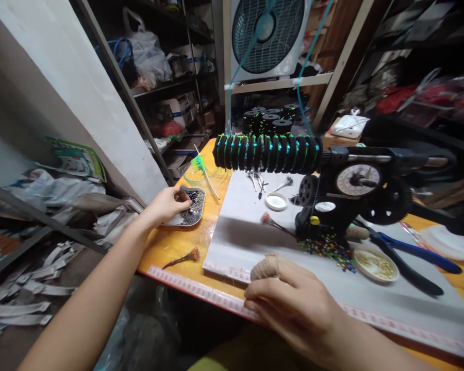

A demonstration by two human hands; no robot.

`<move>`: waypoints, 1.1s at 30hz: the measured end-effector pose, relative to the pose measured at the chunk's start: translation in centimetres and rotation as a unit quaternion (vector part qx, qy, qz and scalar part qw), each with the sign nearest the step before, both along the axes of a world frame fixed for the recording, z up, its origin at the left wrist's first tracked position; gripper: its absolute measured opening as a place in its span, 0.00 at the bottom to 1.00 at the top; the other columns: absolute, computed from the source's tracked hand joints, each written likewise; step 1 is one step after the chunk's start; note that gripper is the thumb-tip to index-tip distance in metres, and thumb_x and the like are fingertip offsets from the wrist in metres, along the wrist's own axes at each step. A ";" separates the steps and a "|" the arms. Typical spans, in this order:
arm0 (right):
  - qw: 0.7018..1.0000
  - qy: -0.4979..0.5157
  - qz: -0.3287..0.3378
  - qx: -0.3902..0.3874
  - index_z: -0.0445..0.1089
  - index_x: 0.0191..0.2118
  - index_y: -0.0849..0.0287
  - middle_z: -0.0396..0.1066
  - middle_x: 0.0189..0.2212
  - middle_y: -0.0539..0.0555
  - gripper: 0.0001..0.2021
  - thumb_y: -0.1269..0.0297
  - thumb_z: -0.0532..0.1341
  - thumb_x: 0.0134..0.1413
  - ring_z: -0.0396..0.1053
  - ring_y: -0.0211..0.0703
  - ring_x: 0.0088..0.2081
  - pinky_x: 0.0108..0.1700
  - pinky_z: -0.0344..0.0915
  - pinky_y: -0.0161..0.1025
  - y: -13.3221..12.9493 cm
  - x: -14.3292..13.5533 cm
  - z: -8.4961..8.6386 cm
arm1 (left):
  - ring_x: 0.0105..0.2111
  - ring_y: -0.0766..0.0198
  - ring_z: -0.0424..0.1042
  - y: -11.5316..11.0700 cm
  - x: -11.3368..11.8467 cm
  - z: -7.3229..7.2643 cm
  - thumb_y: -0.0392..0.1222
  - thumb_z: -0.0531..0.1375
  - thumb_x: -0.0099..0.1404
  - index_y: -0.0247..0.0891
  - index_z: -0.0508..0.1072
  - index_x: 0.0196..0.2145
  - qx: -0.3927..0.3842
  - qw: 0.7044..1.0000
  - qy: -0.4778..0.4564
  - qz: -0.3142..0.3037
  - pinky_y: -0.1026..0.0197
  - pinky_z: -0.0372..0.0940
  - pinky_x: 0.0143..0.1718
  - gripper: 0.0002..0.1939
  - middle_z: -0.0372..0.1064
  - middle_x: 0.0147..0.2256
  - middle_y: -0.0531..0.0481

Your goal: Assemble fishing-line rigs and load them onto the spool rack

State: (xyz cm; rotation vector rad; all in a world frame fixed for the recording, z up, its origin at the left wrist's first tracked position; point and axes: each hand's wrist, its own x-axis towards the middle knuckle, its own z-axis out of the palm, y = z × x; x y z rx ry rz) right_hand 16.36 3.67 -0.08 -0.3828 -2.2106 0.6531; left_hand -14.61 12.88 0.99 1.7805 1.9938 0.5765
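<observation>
Your left hand [170,205] is down in the shallow tray [191,223] left of the frame's middle, its fingers bent in among small metallic and dark pieces [191,212]. The tips are buried there, so you can't tell whether they are pinching one. The tray sits on the yellow table [164,243], with a wire bundle tipped in orange [183,256] lying below it.

Your right hand [294,296] hangs at the lower middle, over the front edge of the pale board [237,247]. Its fingers are curled inward and close together, one wearing a tan wrap [266,266]; the tips turn away, so you can't tell whether anything is pinched. The black machine with its dial [358,179] stands right of centre, and its ribbed black roller [268,153] reaches across the upper middle.

You look to be at the step of picking among the tray's pieces. The next move would seem to call for a light fingertip pinch on a single piece, drawn clear of the others without dragging the tray.
</observation>
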 end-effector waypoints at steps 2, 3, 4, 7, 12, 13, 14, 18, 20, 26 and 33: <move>1.000 -0.003 0.002 0.003 0.70 0.38 0.62 0.68 0.31 0.55 0.07 0.77 0.57 0.62 0.65 0.40 0.34 0.34 0.63 0.35 0.1 0.0 -0.1 | 0.36 0.60 0.75 -0.2 0.2 -0.1 0.43 0.62 0.67 0.34 0.74 0.42 0.011 0.999 -0.041 -0.002 0.53 0.72 0.38 0.09 0.74 0.39 0.49; 1.000 -0.005 0.002 0.005 0.70 0.38 0.61 0.68 0.32 0.55 0.07 0.77 0.57 0.62 0.65 0.40 0.34 0.34 0.63 0.35 0.1 0.1 -0.2 | 0.36 0.60 0.75 -0.3 0.4 -0.1 0.42 0.62 0.67 0.34 0.74 0.43 0.012 0.998 -0.059 -0.004 0.53 0.72 0.38 0.09 0.74 0.39 0.48; 1.000 -0.006 0.002 0.008 0.70 0.39 0.61 0.68 0.32 0.55 0.07 0.77 0.57 0.62 0.64 0.40 0.34 0.34 0.63 0.36 0.1 0.1 -0.3 | 0.36 0.60 0.75 -0.3 0.5 -0.2 0.42 0.62 0.67 0.34 0.74 0.43 0.011 0.997 -0.076 -0.005 0.53 0.72 0.38 0.09 0.74 0.39 0.48; 1.000 -0.005 0.001 0.008 0.70 0.39 0.60 0.68 0.32 0.55 0.06 0.76 0.57 0.63 0.64 0.41 0.34 0.33 0.62 0.36 0.1 0.1 -0.5 | 0.35 0.60 0.75 -0.3 0.6 -0.3 0.42 0.62 0.67 0.34 0.75 0.39 0.004 0.994 -0.111 0.002 0.54 0.72 0.38 0.08 0.74 0.37 0.49; 1.000 0.002 0.007 0.000 0.71 0.39 0.61 0.69 0.32 0.56 0.07 0.76 0.57 0.63 0.65 0.40 0.33 0.33 0.62 0.36 0.0 0.2 -0.6 | 0.33 0.62 0.73 -0.7 0.8 0.5 0.39 0.65 0.64 0.33 0.74 0.32 0.047 0.981 -0.183 0.050 0.56 0.71 0.35 0.06 0.73 0.33 0.52; 1.000 0.006 0.006 -0.006 0.71 0.39 0.61 0.70 0.31 0.56 0.07 0.76 0.57 0.63 0.65 0.40 0.33 0.33 0.62 0.36 0.0 0.2 -0.6 | 0.32 0.63 0.72 -1.1 1.1 0.8 0.37 0.67 0.61 0.33 0.74 0.30 0.066 0.974 -0.207 0.064 0.57 0.70 0.35 0.06 0.73 0.31 0.52; 1.000 0.012 0.003 -0.014 0.71 0.39 0.62 0.70 0.31 0.55 0.06 0.76 0.57 0.63 0.65 0.40 0.33 0.33 0.62 0.35 0.0 0.2 -0.6 | 0.32 0.63 0.71 -1.8 1.6 1.1 0.36 0.69 0.58 0.33 0.75 0.29 0.089 0.965 -0.236 0.079 0.59 0.69 0.35 0.06 0.72 0.30 0.52; 0.996 0.055 -0.023 -0.065 0.73 0.38 0.62 0.67 0.28 0.53 0.05 0.75 0.60 0.61 0.64 0.37 0.30 0.31 0.61 0.34 -0.3 0.2 -0.1 | 0.27 0.68 0.66 -6.7 5.9 1.0 0.43 0.72 0.53 0.37 0.78 0.31 0.144 0.902 -0.389 0.115 0.66 0.64 0.27 0.10 0.71 0.26 0.54; 0.992 0.078 -0.039 -0.086 0.74 0.36 0.61 0.65 0.26 0.50 0.04 0.75 0.62 0.59 0.63 0.36 0.28 0.30 0.59 0.33 -0.6 0.1 0.1 | 0.21 0.71 0.61 -9.8 8.9 -0.1 0.48 0.74 0.48 0.37 0.78 0.29 0.119 0.864 -0.476 0.113 0.68 0.61 0.22 0.14 0.68 0.21 0.56; 0.986 0.101 -0.055 -0.120 0.69 0.32 0.61 0.62 0.25 0.48 0.05 0.76 0.62 0.56 0.61 0.34 0.27 0.28 0.57 0.32 -0.8 0.1 -0.4 | 0.23 0.73 0.67 -15.1 15.3 -3.8 0.48 0.75 0.48 0.38 0.78 0.28 0.055 0.747 -0.645 0.151 0.70 0.65 0.25 0.15 0.74 0.27 0.52; 0.984 0.090 -0.064 -0.137 0.62 0.29 0.58 0.66 0.28 0.51 0.08 0.77 0.60 0.52 0.63 0.36 0.28 0.29 0.61 0.34 -1.0 0.1 -0.5 | 0.28 0.70 0.72 -16.2 17.5 -4.3 0.37 0.74 0.52 0.37 0.76 0.24 0.063 0.630 -0.759 0.148 0.70 0.70 0.31 0.09 0.73 0.28 0.53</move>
